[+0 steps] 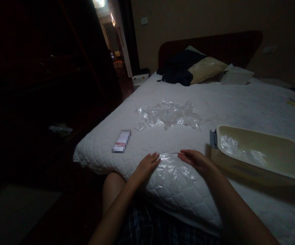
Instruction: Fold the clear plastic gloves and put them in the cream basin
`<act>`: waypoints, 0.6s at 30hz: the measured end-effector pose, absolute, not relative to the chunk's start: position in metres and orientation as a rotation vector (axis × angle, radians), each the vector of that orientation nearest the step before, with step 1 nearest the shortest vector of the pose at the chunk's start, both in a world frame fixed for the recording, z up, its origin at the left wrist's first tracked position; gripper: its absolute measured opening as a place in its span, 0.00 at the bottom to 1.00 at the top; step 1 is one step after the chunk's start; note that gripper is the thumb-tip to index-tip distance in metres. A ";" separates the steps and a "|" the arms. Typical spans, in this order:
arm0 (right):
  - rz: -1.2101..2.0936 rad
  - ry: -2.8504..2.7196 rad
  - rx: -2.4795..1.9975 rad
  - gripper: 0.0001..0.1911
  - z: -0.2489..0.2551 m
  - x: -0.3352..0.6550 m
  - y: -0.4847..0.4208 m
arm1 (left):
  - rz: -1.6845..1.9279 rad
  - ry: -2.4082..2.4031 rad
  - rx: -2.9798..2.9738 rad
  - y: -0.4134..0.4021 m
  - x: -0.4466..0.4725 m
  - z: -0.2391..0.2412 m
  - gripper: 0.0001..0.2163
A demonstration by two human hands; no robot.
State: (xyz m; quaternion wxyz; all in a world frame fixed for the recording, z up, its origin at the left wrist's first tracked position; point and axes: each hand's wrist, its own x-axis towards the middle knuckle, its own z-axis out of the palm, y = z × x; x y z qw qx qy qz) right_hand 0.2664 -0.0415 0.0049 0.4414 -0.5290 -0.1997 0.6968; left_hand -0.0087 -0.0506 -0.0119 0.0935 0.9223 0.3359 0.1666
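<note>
A clear plastic bag lies spread on the white quilted mattress near its front edge, just ahead of my lap. My left hand rests at the bag's left side, palm down with the fingers stretched out. At the right side of the bag is my right hand, turned partly sideways, its fingers extended toward the bag. Neither hand visibly grips the plastic. Farther back, a loose spread of crumpled clear plastic bags covers part of the mattress.
A cream plastic bin with a grey latch stands close to my right arm. Left of the bags lies a phone-shaped, pixelated item. Pillows and dark cloth are heaped by the headboard.
</note>
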 end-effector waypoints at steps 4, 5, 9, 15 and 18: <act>1.781 -0.424 -1.211 0.06 0.000 0.277 -0.045 | 0.668 0.954 2.527 -0.048 -0.011 -0.021 0.20; 1.783 -0.421 -1.195 0.07 -0.001 0.278 -0.046 | 0.724 0.956 2.456 -0.048 -0.011 -0.022 0.20; 1.757 -0.451 -1.151 0.07 -0.003 0.278 -0.050 | 1.031 1.154 2.122 -0.049 -0.009 -0.014 0.13; 1.719 -0.534 -1.016 0.07 -0.006 0.278 -0.058 | 1.045 1.633 1.848 -0.052 -0.001 0.010 0.08; 1.680 -0.593 -1.000 0.07 -0.003 0.277 -0.062 | 0.884 1.632 1.981 -0.054 0.005 0.014 0.14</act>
